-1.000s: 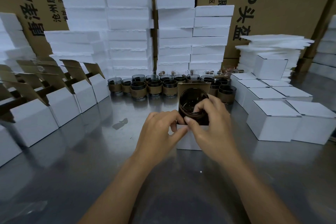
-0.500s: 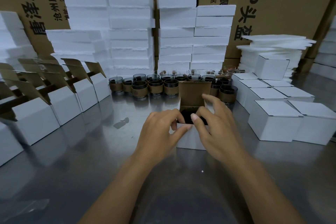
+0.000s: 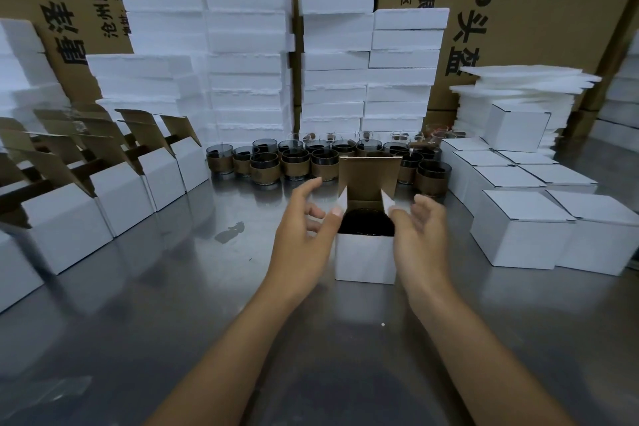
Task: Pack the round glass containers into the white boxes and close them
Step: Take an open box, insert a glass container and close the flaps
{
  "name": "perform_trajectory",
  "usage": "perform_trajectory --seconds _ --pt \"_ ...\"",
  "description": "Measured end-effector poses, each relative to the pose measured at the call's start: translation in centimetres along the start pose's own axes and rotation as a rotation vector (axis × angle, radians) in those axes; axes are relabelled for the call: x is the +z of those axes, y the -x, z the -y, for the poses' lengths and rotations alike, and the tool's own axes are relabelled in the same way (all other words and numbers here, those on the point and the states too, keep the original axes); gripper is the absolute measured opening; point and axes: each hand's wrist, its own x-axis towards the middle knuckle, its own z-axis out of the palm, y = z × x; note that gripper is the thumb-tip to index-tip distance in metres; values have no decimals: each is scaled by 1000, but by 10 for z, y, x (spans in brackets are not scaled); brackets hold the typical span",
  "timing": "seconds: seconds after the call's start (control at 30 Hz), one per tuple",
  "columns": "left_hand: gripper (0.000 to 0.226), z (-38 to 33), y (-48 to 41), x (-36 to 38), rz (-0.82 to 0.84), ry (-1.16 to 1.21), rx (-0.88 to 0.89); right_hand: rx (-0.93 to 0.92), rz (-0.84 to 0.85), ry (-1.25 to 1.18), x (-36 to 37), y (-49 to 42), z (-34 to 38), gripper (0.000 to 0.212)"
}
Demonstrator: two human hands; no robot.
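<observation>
While its brown-lined lid [image 3: 369, 178] stands upright at the far edge, the white box [image 3: 366, 258] sits mid-table with a round dark glass container [image 3: 366, 223] down inside it, only the dark rim and top showing above the front wall. Two small side flaps poke up at either side of the opening.

The left hand [image 3: 304, 228] hovers at the box's nine o'clock, fingers spread and loose, gripping nothing. Its thumb tip is right at the left side flap, though I cannot tell whether it touches. The right hand [image 3: 420, 235] hangs at three o'clock, also slack and holding nothing, its fingertips just beside the right flap.

At twelve o'clock, behind the lid, a cluster of more glass containers [image 3: 294, 162] with brown bands stands in rows on the metal table [image 3: 173, 304]. Out at nine to ten o'clock runs a line of open boxes [image 3: 121, 197], their lids tipped back. At two to three o'clock sit closed boxes [image 3: 518, 235], grouped together, with one more perched higher behind them.

Beyond the glasses rise tall stacks of white foam blocks [image 3: 249, 45], and at one o'clock a pile of thin foam sheets [image 3: 518, 86]. Big cardboard cartons [image 3: 536, 10] printed with black characters back the whole lot.
</observation>
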Motion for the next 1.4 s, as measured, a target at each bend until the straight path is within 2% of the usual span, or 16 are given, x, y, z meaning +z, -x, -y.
perform_trajectory --seconds 0.07,0.2,0.43,0.63,0.73,0.83,0.93,1.03,1.17,1.4 --pt "46 3 -1 1 46 9 -106 66 62 4 2 0 -2 42" --pt "53 5 -2 2 108 59 -231 47 136 10 3 1 -3 43" --pt "56 4 -5 3 165 100 -205 -45 218 33 2 3 2 56" --pt "33 4 -3 -2 184 154 -175 -38 214 -26 1 4 3 36" --pt "20 5 -3 -3 184 196 -192 -15 154 -27 2 2 3 28" --pt "20 5 -4 -3 173 194 -217 22 132 -46 3 0 5 30" --pt "25 4 -6 -3 142 193 -250 -84 191 -44 1 3 4 37" --pt "30 4 -5 -4 125 202 -258 -226 301 126 -3 5 -3 48" --pt "34 3 -2 -5 143 204 -248 -309 299 235 -7 2 -10 48" --pt "33 3 0 -6 177 234 -195 -429 284 266 -5 -1 -16 26"
